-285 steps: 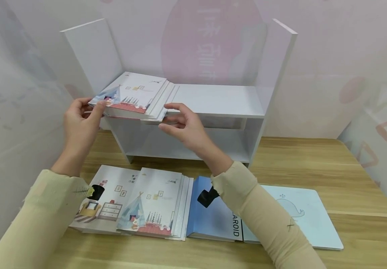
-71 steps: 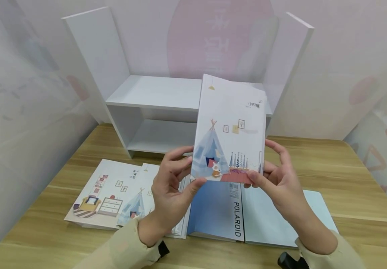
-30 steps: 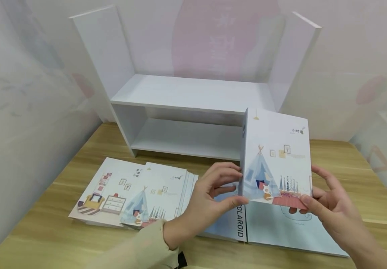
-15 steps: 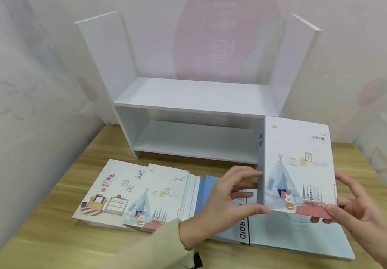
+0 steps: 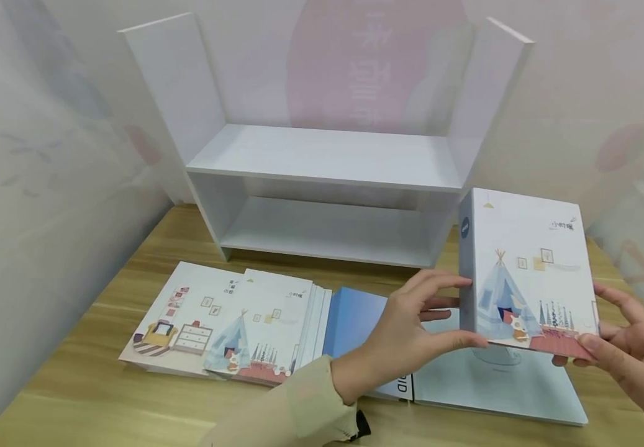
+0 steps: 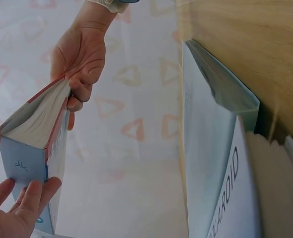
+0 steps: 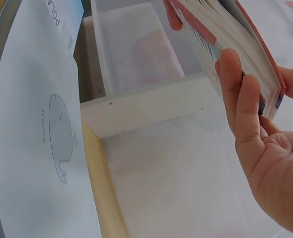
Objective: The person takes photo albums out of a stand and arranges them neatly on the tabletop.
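Note:
Both hands hold a thick stack of tent-cover books [image 5: 528, 267] upright above the table, right of the white shelf [image 5: 322, 162]. My left hand [image 5: 449, 313] grips its lower left corner, thumb on the cover and fingers at the spine. My right hand [image 5: 612, 326] grips the lower right corner. The left wrist view shows the stack [image 6: 37, 139] from below, with left fingers [image 6: 22, 206] under it and the right hand [image 6: 82, 54] beyond. In the right wrist view, right fingers [image 7: 238, 99] curl over the page edges [image 7: 236, 34].
On the wooden table [image 5: 76, 372] lie a sofa-cover book [image 5: 173, 310], a fanned stack of tent-cover books [image 5: 260, 326], a blue Polaroid album [image 5: 355, 316] and a pale blue whale book [image 5: 500, 385]. Both shelf levels are bare. Walls close in at the left and back.
Over the last second both hands carried the upright stack to the right, from in front of the shelf's right end to beside it. The books on the table have not moved.

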A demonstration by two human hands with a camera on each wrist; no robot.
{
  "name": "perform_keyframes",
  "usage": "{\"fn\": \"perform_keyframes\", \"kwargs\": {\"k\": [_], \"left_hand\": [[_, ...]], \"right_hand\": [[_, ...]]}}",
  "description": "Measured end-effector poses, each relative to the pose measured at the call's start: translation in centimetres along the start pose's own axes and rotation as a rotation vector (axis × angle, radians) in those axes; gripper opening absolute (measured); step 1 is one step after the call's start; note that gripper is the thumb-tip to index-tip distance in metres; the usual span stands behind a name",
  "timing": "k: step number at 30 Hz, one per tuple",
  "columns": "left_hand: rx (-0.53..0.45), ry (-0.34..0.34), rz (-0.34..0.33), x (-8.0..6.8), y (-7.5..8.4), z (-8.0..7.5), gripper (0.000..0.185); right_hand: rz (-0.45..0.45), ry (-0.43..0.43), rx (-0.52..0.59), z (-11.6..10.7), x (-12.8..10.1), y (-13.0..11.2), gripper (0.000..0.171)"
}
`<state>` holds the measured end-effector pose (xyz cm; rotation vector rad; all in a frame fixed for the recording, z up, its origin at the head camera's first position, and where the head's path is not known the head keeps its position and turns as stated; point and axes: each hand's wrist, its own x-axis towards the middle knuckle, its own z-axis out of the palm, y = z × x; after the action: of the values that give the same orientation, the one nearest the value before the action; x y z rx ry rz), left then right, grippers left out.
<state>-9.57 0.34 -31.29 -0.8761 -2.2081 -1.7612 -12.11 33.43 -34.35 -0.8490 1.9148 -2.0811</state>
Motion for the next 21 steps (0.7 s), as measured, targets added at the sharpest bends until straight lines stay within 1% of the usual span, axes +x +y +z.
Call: {"fn": "perform_keyframes", "kwargs": {"k": [3,5,9,11,14,16,18,19,20,21], "left_hand": [[0.050,-0.010,0.000,0.2,0.0,0.5,0.064],[0.074,-0.015,-0.006,0.4,0.1,1.0,0.064],[0.058,-0.017,-0.049,0.9,0.1,2.1,0.062],[0.042,-0.016,-0.071,1.1,0.1,2.7,0.062],[0.046,-0.015,-0.082,1.5,-0.1,3.4,0.061],[0.046,-0.015,-0.089,1.8,-0.2,3.9,0.061],[0.051,-0.013,-0.098,2.2,-0.4,4.5,0.061],[0.056,-0.016,-0.104,2.4,-0.5,4.8,0.061],[0.069,-0.023,-0.106,2.6,-0.6,5.0,0.062],[0.093,-0.031,-0.104,2.8,-0.7,5.3,0.063]], "right_hand": [[-0.018,0.011,0.023,-0.8,-0.3,0.3,0.070],[-0.058,0.010,0.076,-1.4,-0.6,0.7,0.072],[-0.094,0.022,0.140,-3.0,-1.1,1.6,0.072],[-0.090,0.039,0.163,-3.7,-1.4,1.9,0.072],[-0.070,0.083,0.211,-4.6,-1.7,2.2,0.070],[-0.061,0.115,0.229,-5.1,-1.8,2.3,0.068],[-0.063,0.141,0.224,-5.7,-1.8,2.5,0.067],[-0.067,0.140,0.235,-6.2,-1.9,2.7,0.067],[-0.080,0.113,0.255,-7.1,-2.0,3.3,0.069],[-0.073,0.095,0.296,-7.7,-2.1,3.6,0.069]]}}
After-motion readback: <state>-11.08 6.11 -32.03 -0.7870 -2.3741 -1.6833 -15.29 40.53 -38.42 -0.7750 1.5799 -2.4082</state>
